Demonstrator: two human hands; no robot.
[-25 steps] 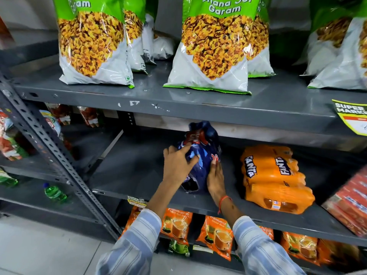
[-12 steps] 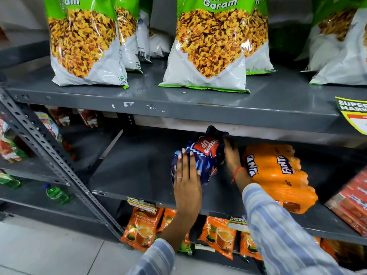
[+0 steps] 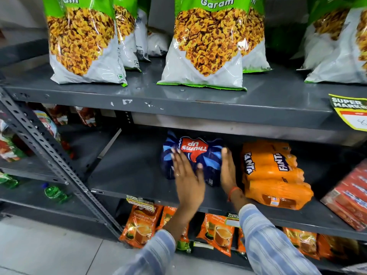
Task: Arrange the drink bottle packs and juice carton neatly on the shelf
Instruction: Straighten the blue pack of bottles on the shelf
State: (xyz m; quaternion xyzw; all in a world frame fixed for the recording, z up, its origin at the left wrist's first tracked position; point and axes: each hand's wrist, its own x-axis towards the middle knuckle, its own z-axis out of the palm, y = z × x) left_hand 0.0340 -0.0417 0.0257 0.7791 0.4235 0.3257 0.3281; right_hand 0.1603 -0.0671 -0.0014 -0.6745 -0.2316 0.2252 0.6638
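Note:
A dark blue Thums Up bottle pack (image 3: 193, 149) lies on the grey middle shelf (image 3: 129, 171), its red label upside down toward me. My left hand (image 3: 186, 175) rests flat on its front left, fingers straight and spread. My right hand (image 3: 228, 171) presses flat against the pack's right side, in the gap next to an orange Fanta bottle pack (image 3: 274, 171). Neither hand curls around the pack. A red carton pack (image 3: 349, 197) sits tilted at the shelf's far right, partly cut off by the frame edge.
Green and white snack bags (image 3: 206, 46) stand on the upper shelf. Orange tea pouches (image 3: 141, 225) fill the shelf below. A slotted grey post (image 3: 49, 155) slants across the left. A green bottle (image 3: 55, 193) lies on the neighbouring lower shelf. Bare shelf extends left of the blue pack.
The blue pack has gone from upright near the shelf's front to lying further back. My right hand shifted to its right side, and my left hand flattened on its front.

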